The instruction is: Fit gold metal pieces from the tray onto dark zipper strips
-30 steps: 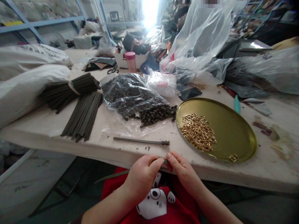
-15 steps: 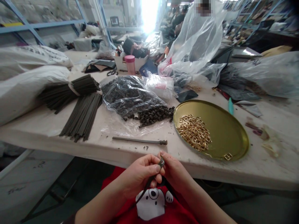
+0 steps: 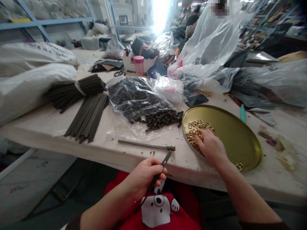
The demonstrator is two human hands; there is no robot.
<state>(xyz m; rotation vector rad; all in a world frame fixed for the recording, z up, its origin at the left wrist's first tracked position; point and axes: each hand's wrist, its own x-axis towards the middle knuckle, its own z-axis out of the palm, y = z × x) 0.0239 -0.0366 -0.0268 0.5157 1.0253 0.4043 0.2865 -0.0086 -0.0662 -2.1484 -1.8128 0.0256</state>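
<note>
Across the desk (image 3: 48,127) I am working from the round gold tray (image 3: 240,137) at its near edge, my right hand (image 3: 209,145) resting open, fingers spread on the heap of gold buckles (image 3: 198,127), picking out just one. My left hand (image 3: 144,175) is gripping the dark strap (image 3: 160,169), its tip raised above the desk edge; I am keeping it steady.
</note>
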